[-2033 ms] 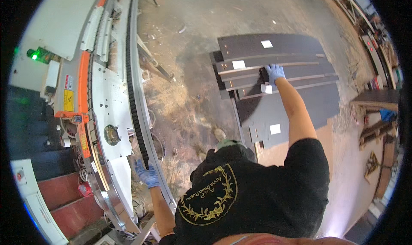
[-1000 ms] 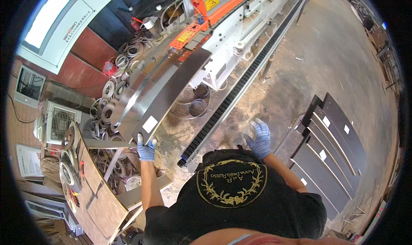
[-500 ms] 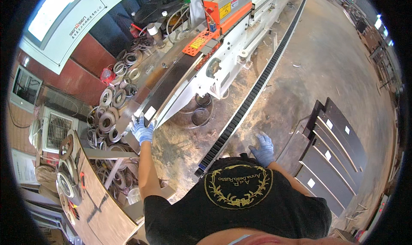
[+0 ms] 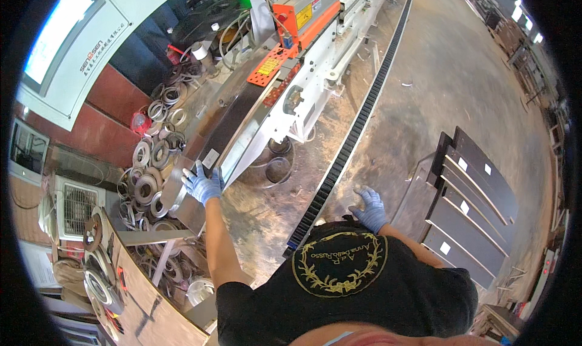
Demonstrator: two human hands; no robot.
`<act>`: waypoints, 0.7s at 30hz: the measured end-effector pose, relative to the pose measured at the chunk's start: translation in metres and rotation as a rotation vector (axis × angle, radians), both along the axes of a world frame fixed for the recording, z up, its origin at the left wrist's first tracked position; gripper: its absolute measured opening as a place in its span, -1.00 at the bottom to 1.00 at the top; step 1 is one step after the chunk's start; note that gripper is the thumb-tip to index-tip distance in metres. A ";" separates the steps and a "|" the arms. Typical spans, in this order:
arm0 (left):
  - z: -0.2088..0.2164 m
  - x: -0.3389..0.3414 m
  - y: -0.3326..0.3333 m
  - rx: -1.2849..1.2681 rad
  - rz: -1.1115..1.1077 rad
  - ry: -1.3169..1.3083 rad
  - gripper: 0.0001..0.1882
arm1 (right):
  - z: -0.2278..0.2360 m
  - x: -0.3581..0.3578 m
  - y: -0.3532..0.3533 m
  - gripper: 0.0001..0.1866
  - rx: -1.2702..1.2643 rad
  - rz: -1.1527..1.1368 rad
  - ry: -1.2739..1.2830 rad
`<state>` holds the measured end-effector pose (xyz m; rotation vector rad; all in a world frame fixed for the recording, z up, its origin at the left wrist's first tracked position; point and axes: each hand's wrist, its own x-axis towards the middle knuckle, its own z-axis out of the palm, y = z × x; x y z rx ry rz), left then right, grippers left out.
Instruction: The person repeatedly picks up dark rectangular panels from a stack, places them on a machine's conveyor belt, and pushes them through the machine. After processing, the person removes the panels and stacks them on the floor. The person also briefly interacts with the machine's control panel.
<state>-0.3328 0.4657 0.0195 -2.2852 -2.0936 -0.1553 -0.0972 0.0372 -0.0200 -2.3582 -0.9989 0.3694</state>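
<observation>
My left hand point(image 4: 204, 184), in a blue glove, lies with fingers spread on the near end of a dark board point(image 4: 229, 127). A white label point(image 4: 210, 158) is on the board just beyond my fingertips. The board lies along the bed of a long white and orange machine point(image 4: 291, 103), its far end close to the perforated orange plate point(image 4: 264, 71). My right hand point(image 4: 370, 209), also gloved in blue, hangs in the air in front of my body. Its fingers are apart and nothing is in it.
A black roller track point(image 4: 348, 143) runs alongside the machine. Dark labelled panels point(image 4: 467, 225) are stacked at right. Several rolls of edging strip point(image 4: 145, 188) lie at left, by a wooden table point(image 4: 148, 303). A white cabinet with a screen point(image 4: 91, 49) stands far left.
The board has slid a little farther along the machine, and my left hand has moved with it. My right hand stays in front of me. The whole view has shifted slightly.
</observation>
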 end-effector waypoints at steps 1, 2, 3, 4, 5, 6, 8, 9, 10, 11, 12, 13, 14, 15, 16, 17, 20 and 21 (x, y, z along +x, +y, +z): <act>0.000 0.002 0.001 -0.001 0.008 -0.009 -0.25 | -0.001 0.001 0.002 -0.36 -0.002 0.006 -0.013; 0.000 0.005 0.000 0.001 0.009 -0.008 -0.25 | 0.000 0.002 0.004 -0.36 -0.005 0.010 -0.027; 0.001 0.008 0.000 0.003 0.010 -0.007 -0.25 | 0.002 0.002 0.006 -0.36 -0.013 0.010 -0.026; 0.002 0.010 0.001 0.005 0.011 -0.005 -0.25 | 0.004 0.003 0.008 -0.35 -0.021 0.009 -0.024; 0.001 0.013 0.001 0.007 0.009 0.009 -0.25 | 0.007 0.004 0.009 -0.34 -0.031 0.010 -0.024; 0.001 0.016 0.001 0.012 0.006 0.008 -0.25 | 0.010 0.005 0.009 -0.35 -0.036 0.008 -0.010; 0.002 0.022 0.001 0.020 -0.003 0.008 -0.24 | 0.013 0.006 0.009 -0.35 -0.047 0.001 0.017; 0.000 0.024 0.003 0.042 -0.009 0.022 -0.25 | 0.012 0.007 0.008 -0.35 -0.053 -0.006 0.020; -0.002 0.028 0.004 0.055 -0.014 0.021 -0.25 | 0.010 0.009 0.005 -0.36 -0.060 -0.015 0.023; -0.003 0.031 0.005 0.068 -0.019 0.024 -0.26 | 0.008 0.009 0.003 -0.36 -0.067 -0.021 0.031; -0.004 0.035 0.006 0.081 -0.025 0.028 -0.26 | 0.007 0.009 0.000 -0.36 -0.079 -0.038 0.035; -0.007 0.040 0.009 0.112 -0.029 0.034 -0.27 | 0.007 0.011 -0.002 -0.36 -0.090 -0.056 0.038; -0.008 0.047 0.009 0.112 -0.031 0.046 -0.27 | 0.007 0.011 -0.008 -0.36 -0.106 -0.085 0.044; -0.009 0.055 0.011 0.112 -0.036 0.057 -0.28 | 0.003 0.012 -0.012 -0.36 -0.106 -0.104 0.052; -0.009 0.064 0.013 0.112 -0.045 0.067 -0.28 | -0.002 0.014 -0.016 -0.36 -0.105 -0.126 0.060; -0.011 0.071 0.016 0.105 -0.030 0.116 -0.28 | -0.006 0.016 -0.023 -0.36 -0.107 -0.157 0.070; -0.027 0.091 0.029 0.126 0.018 0.126 -0.26 | -0.001 0.020 -0.042 -0.36 -0.097 -0.245 0.098; -0.033 0.096 0.035 0.150 0.011 0.130 -0.26 | 0.000 0.023 -0.051 -0.36 -0.104 -0.268 0.114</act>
